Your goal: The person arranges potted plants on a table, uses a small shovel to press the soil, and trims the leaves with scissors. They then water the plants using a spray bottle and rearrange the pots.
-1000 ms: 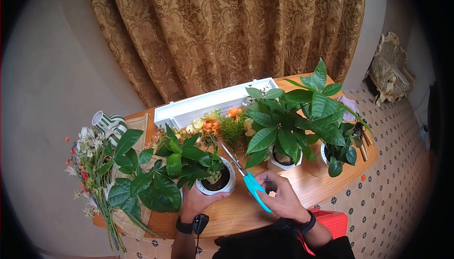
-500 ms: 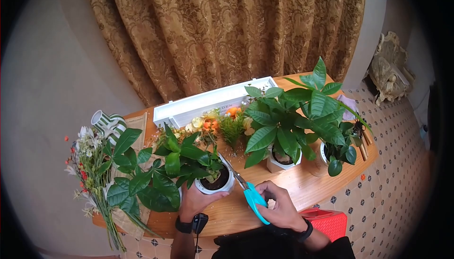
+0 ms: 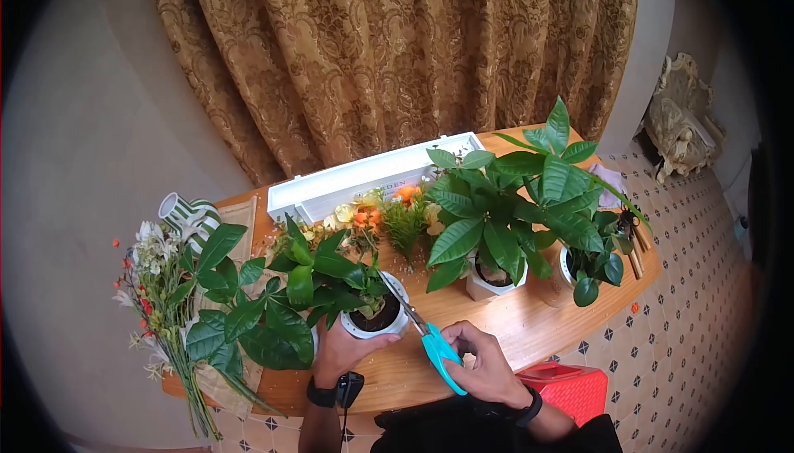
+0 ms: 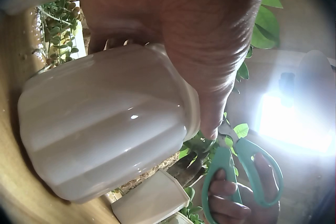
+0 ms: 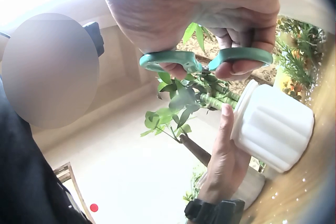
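My left hand grips a white ribbed flowerpot from its left side, thumb along the rim. Dark soil fills this pot, and a green leafy plant grows out of it, leaning left. In my right hand is a pair of scissors with turquoise handles. Fingers and thumb are through the handle loops, as the right wrist view shows. The blades point up and left over the pot's right rim, close beside the plant's stem. In the left wrist view the handles stand slightly spread.
Two more potted plants, a large one and a small one, stand to the right. Behind are orange and yellow flowers and a white planter box. A striped vase and flower stems lie left. A red stool stands near the table's front.
The right hand and scissors have shifted slightly left and down, bringing the blades from beside the pot to over its rim. The left hand and pot have barely moved.
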